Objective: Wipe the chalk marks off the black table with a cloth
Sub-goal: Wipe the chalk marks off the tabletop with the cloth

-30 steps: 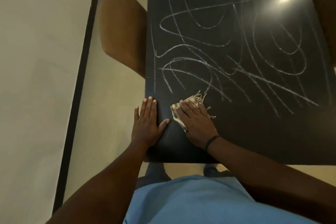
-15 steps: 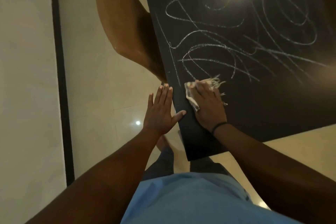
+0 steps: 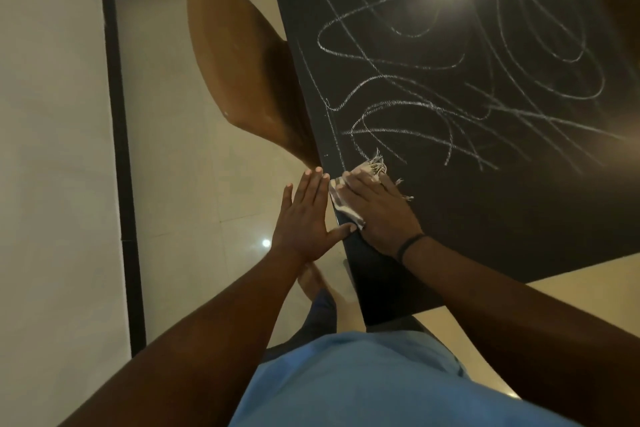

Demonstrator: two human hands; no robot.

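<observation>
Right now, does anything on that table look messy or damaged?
Yes. White chalk scribbles loop across most of the black table. The pale cloth under the right hand has a frayed, stringy edge. Nothing looks spilled.

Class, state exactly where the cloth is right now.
In the head view, the cloth lies under the right hand at the black table's left edge, just below the nearest chalk marks.

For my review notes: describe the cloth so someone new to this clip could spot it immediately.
Find the black table scrawled with white chalk marks. At its left edge, the right hand presses flat on the cloth, a small pale rag. Its frayed threads poking past the fingertips set it apart.
</observation>
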